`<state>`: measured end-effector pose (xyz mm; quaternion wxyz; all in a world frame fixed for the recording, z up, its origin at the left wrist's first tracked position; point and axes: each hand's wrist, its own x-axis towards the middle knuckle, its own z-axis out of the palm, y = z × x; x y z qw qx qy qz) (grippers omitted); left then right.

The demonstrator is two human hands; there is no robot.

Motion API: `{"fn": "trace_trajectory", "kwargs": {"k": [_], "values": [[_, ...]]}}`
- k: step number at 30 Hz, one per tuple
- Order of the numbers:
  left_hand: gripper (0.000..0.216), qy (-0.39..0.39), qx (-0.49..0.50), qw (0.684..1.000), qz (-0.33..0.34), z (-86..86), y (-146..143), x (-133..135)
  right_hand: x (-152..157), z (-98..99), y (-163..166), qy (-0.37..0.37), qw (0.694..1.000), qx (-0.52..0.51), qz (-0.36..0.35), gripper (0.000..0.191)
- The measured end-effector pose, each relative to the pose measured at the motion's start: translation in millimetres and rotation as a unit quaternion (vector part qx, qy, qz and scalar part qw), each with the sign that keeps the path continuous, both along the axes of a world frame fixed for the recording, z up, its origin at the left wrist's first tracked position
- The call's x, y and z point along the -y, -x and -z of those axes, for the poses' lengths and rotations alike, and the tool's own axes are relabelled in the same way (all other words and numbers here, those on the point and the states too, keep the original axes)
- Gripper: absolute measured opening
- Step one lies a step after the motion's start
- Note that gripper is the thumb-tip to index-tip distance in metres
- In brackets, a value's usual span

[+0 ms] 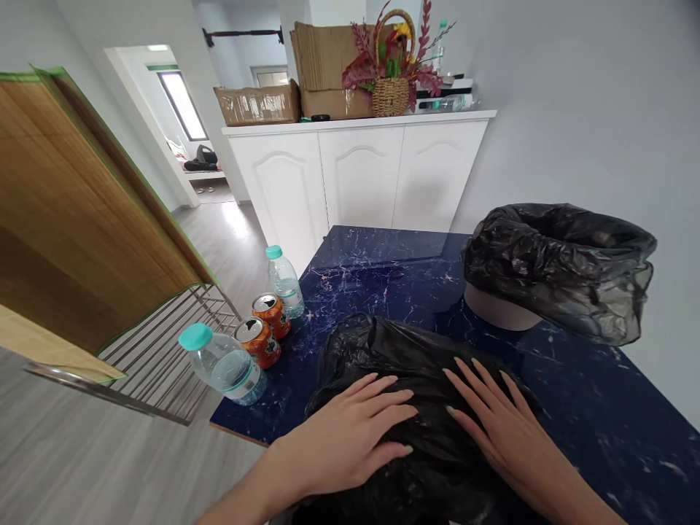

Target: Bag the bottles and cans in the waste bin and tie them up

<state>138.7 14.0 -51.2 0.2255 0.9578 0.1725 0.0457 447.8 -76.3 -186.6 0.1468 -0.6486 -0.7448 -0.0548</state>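
Observation:
A black plastic garbage bag [405,350] lies on the dark blue marbled table [383,284] right in front of me. Flat on its left part rests my left hand [355,430], fingers stretched out and pointing right. My right hand [497,415] lies on the bag's right part, its fingers spread and pointing away from me. Neither hand grips anything. The near end of the bag runs out of view at the bottom, and what is inside it, if anything, cannot be made out.
A bin lined with a black bag [552,270] stands at the right. Along the left edge are two plastic bottles [235,372] with teal caps and two orange cans [262,343]. Behind the table, a white cabinet [361,175] holds cardboard boxes [328,65] and a flower basket [391,95].

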Motion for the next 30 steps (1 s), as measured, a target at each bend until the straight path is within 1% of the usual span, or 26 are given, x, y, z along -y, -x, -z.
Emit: {"fn": "trace_trajectory", "kwargs": {"k": [1, 3, 5, 7, 8, 10, 11, 12, 13, 14, 15, 16, 17, 18, 19, 21, 22, 24, 25, 28, 29, 30], "values": [[0.052, 0.009, -0.025, 1.0, 0.009, 9.2, 2, -3, -2, 9.9, -4, 0.014, 1.0, 0.004, 0.004, 0.068], [0.059, 0.014, -0.072, 0.997, 0.003, 25.4, 16, -8, -1, 28.0, -18, 0.029, 0.999, 0.006, 0.019, 0.069], [0.067, 0.013, -0.087, 0.996, -0.014, 33.5, 40, -11, 6, 37.7, -35, 0.024, 0.999, -0.001, 0.034, 0.068], [0.071, 0.011, -0.062, 0.998, -0.031, 33.0, 63, -10, 16, 37.7, -47, 0.018, 0.999, -0.014, 0.048, 0.071], [0.07, 0.013, -0.043, 0.998, -0.041, 31.2, 73, -8, 22, 35.1, -50, 0.022, 0.998, -0.021, 0.05, 0.074], [0.07, 0.02, -0.013, 0.998, -0.058, 29.8, 86, -3, 32, 28.3, -54, 0.053, 0.998, -0.03, 0.031, 0.079], [0.079, 0.023, -0.008, 0.998, -0.062, 31.6, 89, -1, 37, 25.2, -55, 0.075, 0.997, -0.032, 0.016, 0.082], [0.092, 0.024, -0.011, 0.998, -0.059, 35.4, 90, 1, 41, 22.9, -55, 0.095, 0.995, -0.032, 0.001, 0.085], [0.1, 0.022, -0.019, 0.998, -0.05, 40.9, 90, 1, 45, 21.4, -55, 0.111, 0.993, -0.031, -0.011, 0.088], [0.098, 0.016, -0.025, 0.999, -0.037, 47.4, 89, 0, 48, 20.3, -55, 0.12, 0.992, -0.03, -0.019, 0.091], [0.086, 0.009, -0.024, 0.999, -0.02, 54.0, 88, -1, 51, 19.3, -55, 0.124, 0.992, -0.028, -0.024, 0.094], [0.068, 0.006, -0.011, 1.0, -0.003, 59.5, 85, -3, 53, 18.0, -54, 0.124, 0.992, -0.027, -0.028, 0.097], [0.054, 0.01, 0.018, 1.0, 0.012, 63.2, 82, -5, 55, 15.9, -52, 0.122, 0.992, -0.026, -0.034, 0.1], [0.046, 0.023, 0.057, 0.998, 0.021, 64.4, 79, -6, 56, 13.0, -50, 0.119, 0.992, -0.025, -0.041, 0.102], [0.041, 0.042, 0.104, 0.993, 0.021, 62.8, 76, -7, 57, 9.2, -47, 0.116, 0.992, -0.024, -0.048, 0.104], [0.031, 0.079, 0.197, 0.977, -0.02, 51.8, 70, -6, 58, -0.1, -39, 0.103, 0.992, -0.024, -0.063, 0.107], [0.025, 0.085, 0.228, 0.968, -0.053, 43.5, 67, -5, 59, -4.7, -35, 0.095, 0.993, -0.026, -0.07, 0.107], [0.016, 0.061, 0.252, 0.956, -0.137, 25.3, 62, -6, 59, -11.8, -28, 0.082, 0.993, -0.03, -0.08, 0.101], [0.015, 0.038, 0.248, 0.951, -0.181, 16.9, 60, -9, 59, -13.8, -25, 0.078, 0.993, -0.032, -0.081, 0.093], [0.02, -0.038, 0.188, 0.936, -0.295, 0.4, 53, -26, 57, -13.5, -24, 0.069, 0.994, -0.069, -0.057, 0.051], [0.022, -0.073, 0.163, 0.929, -0.324, -2.2, 50, -34, 54, -12.2, -25, 0.073, 0.992, -0.095, -0.038, 0.042], [0.026, -0.118, 0.144, 0.92, -0.345, -3.8, 46, -40, 51, -10.7, -26, 0.081, 0.989, -0.127, -0.011, 0.039]]}}
